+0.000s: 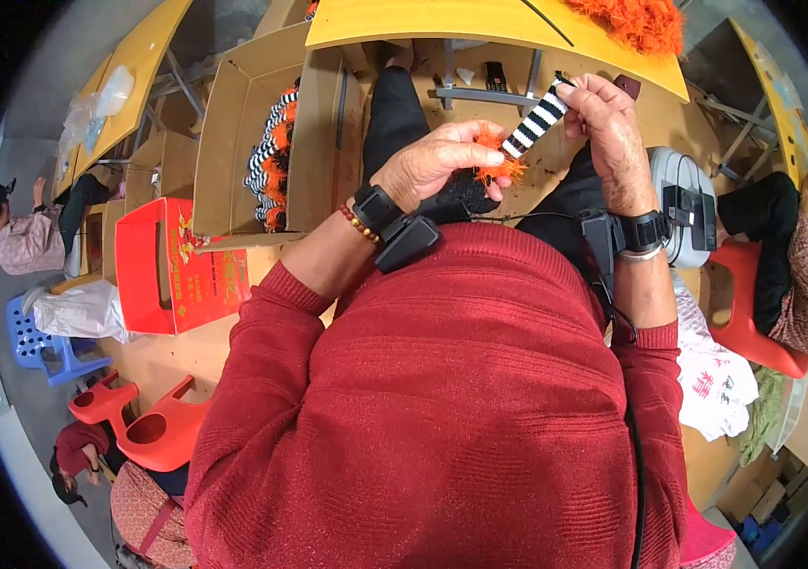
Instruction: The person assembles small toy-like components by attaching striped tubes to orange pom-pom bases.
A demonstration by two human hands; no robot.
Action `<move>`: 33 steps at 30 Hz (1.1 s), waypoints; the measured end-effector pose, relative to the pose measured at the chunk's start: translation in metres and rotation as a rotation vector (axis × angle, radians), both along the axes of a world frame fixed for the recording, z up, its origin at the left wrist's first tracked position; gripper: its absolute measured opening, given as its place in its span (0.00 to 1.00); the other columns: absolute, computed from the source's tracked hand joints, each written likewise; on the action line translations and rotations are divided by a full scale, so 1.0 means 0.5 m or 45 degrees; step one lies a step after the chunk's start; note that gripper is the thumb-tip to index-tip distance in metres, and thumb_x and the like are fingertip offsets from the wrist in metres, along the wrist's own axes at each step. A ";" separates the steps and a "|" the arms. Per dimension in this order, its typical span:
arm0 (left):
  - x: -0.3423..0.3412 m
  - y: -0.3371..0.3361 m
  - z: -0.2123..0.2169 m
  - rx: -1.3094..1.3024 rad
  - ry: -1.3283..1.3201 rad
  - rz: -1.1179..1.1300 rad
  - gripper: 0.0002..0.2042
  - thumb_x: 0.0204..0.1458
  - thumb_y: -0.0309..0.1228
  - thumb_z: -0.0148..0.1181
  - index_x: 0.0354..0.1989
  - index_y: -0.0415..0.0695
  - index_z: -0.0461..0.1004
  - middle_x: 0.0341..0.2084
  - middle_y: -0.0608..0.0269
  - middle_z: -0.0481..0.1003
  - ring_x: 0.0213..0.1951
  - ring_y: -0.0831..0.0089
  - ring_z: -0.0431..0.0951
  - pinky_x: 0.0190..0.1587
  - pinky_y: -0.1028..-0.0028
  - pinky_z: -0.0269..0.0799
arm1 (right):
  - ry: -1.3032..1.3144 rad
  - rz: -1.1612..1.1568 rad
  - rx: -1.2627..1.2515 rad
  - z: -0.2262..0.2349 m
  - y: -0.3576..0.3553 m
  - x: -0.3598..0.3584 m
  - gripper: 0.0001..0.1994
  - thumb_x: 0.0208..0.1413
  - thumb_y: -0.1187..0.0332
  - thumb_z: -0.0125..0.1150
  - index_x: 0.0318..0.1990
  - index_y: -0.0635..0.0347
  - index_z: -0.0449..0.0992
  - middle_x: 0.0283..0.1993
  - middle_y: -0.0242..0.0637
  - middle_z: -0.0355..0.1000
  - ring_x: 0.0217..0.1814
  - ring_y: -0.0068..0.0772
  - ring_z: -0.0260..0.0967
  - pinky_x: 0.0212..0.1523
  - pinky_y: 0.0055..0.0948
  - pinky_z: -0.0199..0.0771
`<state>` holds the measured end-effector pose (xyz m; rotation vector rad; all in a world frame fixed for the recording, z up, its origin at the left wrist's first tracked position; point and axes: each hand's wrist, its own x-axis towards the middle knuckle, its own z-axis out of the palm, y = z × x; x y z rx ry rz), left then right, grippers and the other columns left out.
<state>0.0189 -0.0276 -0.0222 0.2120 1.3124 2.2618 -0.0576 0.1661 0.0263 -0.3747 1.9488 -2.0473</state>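
A black-and-white striped knitted piece (538, 121) with a fluffy orange end (506, 169) is stretched slantwise between my two hands above my lap. My left hand (446, 159) is closed around the orange fluff, thumb on top. The black tip at the upper right is pinched between thumb and fingers of my right hand (605, 119). Just below the left hand, a dark fuzzy bundle (465, 194) lies at my lap; I cannot make out what it is. Both wrists wear dark strapped devices.
An open cardboard box (233, 114) with several striped and orange knitted pieces (276, 161) stands to my left, beside a red box (152, 275). Ahead is a yellow table (404, 21) bearing orange fluff (636, 24). A grey-white case (684, 185) stands at my right. Other people sit at both sides.
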 end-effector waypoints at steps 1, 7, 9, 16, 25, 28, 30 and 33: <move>-0.001 -0.001 -0.001 -0.002 0.004 -0.001 0.14 0.46 0.30 0.55 0.40 0.35 0.67 0.32 0.57 0.72 0.33 0.73 0.73 0.37 0.74 0.69 | 0.011 -0.002 0.009 0.006 -0.002 0.002 0.07 0.47 0.65 0.57 0.23 0.58 0.70 0.17 0.22 0.61 0.17 0.13 0.55 0.19 0.14 0.55; 0.000 -0.006 -0.002 -0.236 0.008 0.104 0.16 0.45 0.26 0.55 0.44 0.36 0.66 0.37 0.64 0.71 0.38 0.78 0.70 0.45 0.80 0.62 | -0.025 -0.021 -0.017 0.017 -0.019 0.007 0.08 0.47 0.66 0.57 0.22 0.57 0.69 0.17 0.24 0.62 0.16 0.13 0.55 0.18 0.13 0.55; -0.003 -0.009 -0.013 -0.203 0.020 0.075 0.17 0.45 0.25 0.55 0.44 0.35 0.66 0.38 0.64 0.71 0.39 0.78 0.70 0.45 0.80 0.62 | -0.038 -0.036 -0.012 0.019 -0.021 0.007 0.08 0.47 0.66 0.57 0.21 0.57 0.69 0.17 0.24 0.62 0.16 0.13 0.55 0.18 0.14 0.55; -0.006 0.000 0.008 0.024 0.048 0.183 0.16 0.43 0.24 0.56 0.43 0.36 0.67 0.37 0.62 0.72 0.40 0.76 0.71 0.47 0.78 0.63 | -0.094 -0.053 -0.260 -0.024 -0.004 -0.003 0.14 0.50 0.60 0.56 0.37 0.59 0.67 0.25 0.28 0.64 0.16 0.16 0.60 0.17 0.14 0.61; 0.000 0.004 0.020 -0.022 0.054 0.186 0.14 0.45 0.27 0.56 0.41 0.37 0.69 0.35 0.64 0.72 0.38 0.78 0.71 0.45 0.79 0.63 | -0.097 0.098 -0.046 -0.022 -0.058 0.046 0.07 0.48 0.67 0.58 0.24 0.59 0.72 0.17 0.21 0.64 0.16 0.10 0.55 0.17 0.13 0.54; 0.013 0.000 0.022 -0.073 0.064 0.208 0.14 0.47 0.30 0.55 0.41 0.38 0.69 0.33 0.66 0.72 0.36 0.80 0.70 0.40 0.81 0.63 | -0.010 0.095 0.117 -0.027 -0.063 0.049 0.06 0.48 0.68 0.58 0.25 0.59 0.72 0.18 0.20 0.62 0.17 0.10 0.53 0.16 0.14 0.52; 0.008 -0.006 0.015 -0.311 0.136 0.177 0.12 0.47 0.35 0.55 0.37 0.41 0.71 0.28 0.69 0.71 0.29 0.83 0.68 0.30 0.83 0.61 | 0.075 0.042 0.196 -0.027 -0.066 0.053 0.06 0.47 0.69 0.58 0.23 0.59 0.71 0.18 0.20 0.60 0.18 0.11 0.52 0.16 0.15 0.50; 0.013 0.018 0.025 -0.310 0.118 0.207 0.09 0.44 0.35 0.58 0.29 0.42 0.72 0.20 0.72 0.69 0.24 0.84 0.66 0.25 0.83 0.59 | 0.069 0.043 0.202 -0.043 -0.061 0.053 0.05 0.48 0.70 0.57 0.24 0.59 0.71 0.19 0.21 0.61 0.19 0.11 0.53 0.17 0.14 0.51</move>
